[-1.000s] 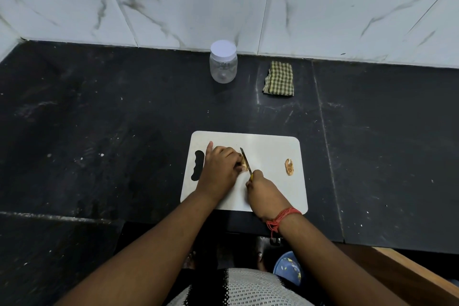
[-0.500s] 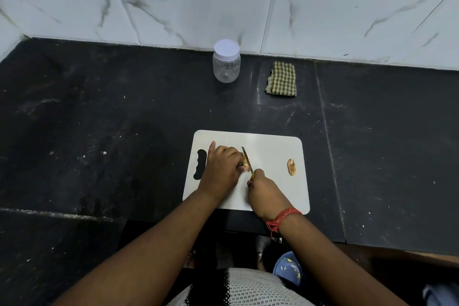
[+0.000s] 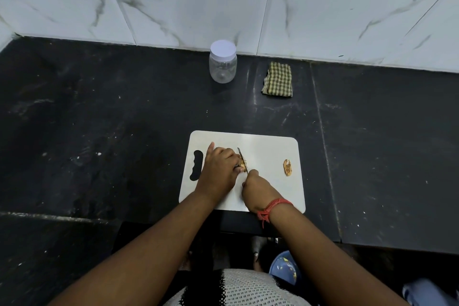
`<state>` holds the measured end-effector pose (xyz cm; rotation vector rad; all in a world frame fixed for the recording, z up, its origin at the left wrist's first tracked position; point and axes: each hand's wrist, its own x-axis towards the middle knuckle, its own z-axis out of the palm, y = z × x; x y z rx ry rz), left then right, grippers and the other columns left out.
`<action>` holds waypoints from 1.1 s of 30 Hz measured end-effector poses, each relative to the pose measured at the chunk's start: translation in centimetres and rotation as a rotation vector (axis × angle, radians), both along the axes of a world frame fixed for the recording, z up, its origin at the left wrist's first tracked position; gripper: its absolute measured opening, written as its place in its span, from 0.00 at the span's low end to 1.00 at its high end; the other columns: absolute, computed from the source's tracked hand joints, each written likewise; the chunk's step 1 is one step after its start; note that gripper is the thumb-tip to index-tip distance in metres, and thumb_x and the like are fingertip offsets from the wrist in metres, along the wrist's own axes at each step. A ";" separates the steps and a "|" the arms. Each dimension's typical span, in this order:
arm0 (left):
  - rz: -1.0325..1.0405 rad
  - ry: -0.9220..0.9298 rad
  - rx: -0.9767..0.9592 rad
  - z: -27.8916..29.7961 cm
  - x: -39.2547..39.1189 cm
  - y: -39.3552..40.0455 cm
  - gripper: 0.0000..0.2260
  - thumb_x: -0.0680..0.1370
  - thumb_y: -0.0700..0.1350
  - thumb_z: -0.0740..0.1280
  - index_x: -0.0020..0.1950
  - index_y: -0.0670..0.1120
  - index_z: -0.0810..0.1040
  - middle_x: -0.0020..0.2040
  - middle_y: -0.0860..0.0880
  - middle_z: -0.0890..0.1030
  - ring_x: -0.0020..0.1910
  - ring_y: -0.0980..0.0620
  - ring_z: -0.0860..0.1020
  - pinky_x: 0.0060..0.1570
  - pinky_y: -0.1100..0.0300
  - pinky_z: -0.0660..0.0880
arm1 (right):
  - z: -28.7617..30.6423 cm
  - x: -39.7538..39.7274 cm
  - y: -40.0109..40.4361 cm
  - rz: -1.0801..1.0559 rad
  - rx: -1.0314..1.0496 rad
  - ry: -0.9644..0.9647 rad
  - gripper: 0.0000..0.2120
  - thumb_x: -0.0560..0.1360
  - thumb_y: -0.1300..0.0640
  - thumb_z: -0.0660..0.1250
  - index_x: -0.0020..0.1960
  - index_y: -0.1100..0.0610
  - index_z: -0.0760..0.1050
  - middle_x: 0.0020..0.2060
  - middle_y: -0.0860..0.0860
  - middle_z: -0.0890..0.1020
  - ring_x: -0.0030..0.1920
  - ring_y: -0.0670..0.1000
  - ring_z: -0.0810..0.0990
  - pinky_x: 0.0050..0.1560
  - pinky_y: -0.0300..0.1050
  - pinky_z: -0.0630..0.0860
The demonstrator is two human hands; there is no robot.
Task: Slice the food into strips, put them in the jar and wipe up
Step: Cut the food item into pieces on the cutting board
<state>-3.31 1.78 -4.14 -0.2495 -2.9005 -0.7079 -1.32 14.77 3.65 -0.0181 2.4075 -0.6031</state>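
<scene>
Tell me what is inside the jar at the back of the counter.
The jar is clear and looks empty, with no strips in it. Its white lid is on. The very top, under the lid, is hidden.

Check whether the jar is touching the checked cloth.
Apart. The head view shows bare black counter between the jar and the checked cloth.

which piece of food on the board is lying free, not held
The small brown piece near the cutting board's right edge; the other piece sits under the left hand, at the knife.
</scene>
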 end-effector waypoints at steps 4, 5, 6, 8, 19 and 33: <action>0.013 0.022 -0.027 0.2 0.1 0.1 0.03 0.75 0.45 0.74 0.47 0.46 0.84 0.46 0.51 0.81 0.50 0.47 0.77 0.76 0.42 0.57 | -0.3 -0.3 0.2 0.018 0.007 -0.001 0.12 0.80 0.64 0.55 0.62 0.68 0.64 0.54 0.64 0.80 0.54 0.61 0.80 0.29 0.41 0.60; 0.024 0.029 -0.045 0.4 0.1 0.2 0.03 0.74 0.46 0.74 0.46 0.47 0.84 0.45 0.52 0.81 0.49 0.47 0.77 0.75 0.41 0.58 | 0.0 -0.3 0.3 0.020 0.011 -0.002 0.12 0.81 0.64 0.54 0.62 0.68 0.64 0.54 0.64 0.80 0.54 0.61 0.79 0.30 0.41 0.60; 0.039 0.030 -0.067 0.5 0.1 0.3 0.03 0.74 0.46 0.74 0.44 0.48 0.84 0.44 0.52 0.81 0.48 0.47 0.77 0.75 0.40 0.59 | 0.3 -0.2 0.3 0.030 0.013 0.000 0.12 0.81 0.64 0.54 0.63 0.67 0.63 0.55 0.64 0.79 0.55 0.61 0.79 0.32 0.42 0.62; 0.070 0.023 -0.104 0.8 0.3 0.5 0.03 0.74 0.48 0.74 0.43 0.49 0.83 0.43 0.53 0.81 0.48 0.47 0.77 0.75 0.39 0.59 | 1.1 0.0 0.2 0.083 0.016 -0.009 0.14 0.81 0.66 0.53 0.66 0.68 0.62 0.57 0.65 0.77 0.56 0.62 0.79 0.40 0.43 0.66; 0.136 -0.044 -0.132 1.3 0.7 1.2 0.02 0.75 0.46 0.73 0.43 0.50 0.83 0.46 0.54 0.81 0.51 0.46 0.75 0.75 0.37 0.54 | 1.3 0.9 0.7 0.013 -0.041 -0.039 0.09 0.79 0.69 0.54 0.59 0.65 0.64 0.41 0.59 0.76 0.35 0.53 0.71 0.32 0.44 0.67; 0.177 -0.024 -0.107 1.2 0.9 1.5 0.01 0.76 0.45 0.72 0.44 0.50 0.83 0.48 0.55 0.81 0.52 0.46 0.73 0.76 0.37 0.52 | 1.0 3.3 1.6 0.031 0.027 -0.048 0.09 0.75 0.71 0.53 0.40 0.60 0.64 0.31 0.49 0.64 0.29 0.47 0.60 0.28 0.41 0.54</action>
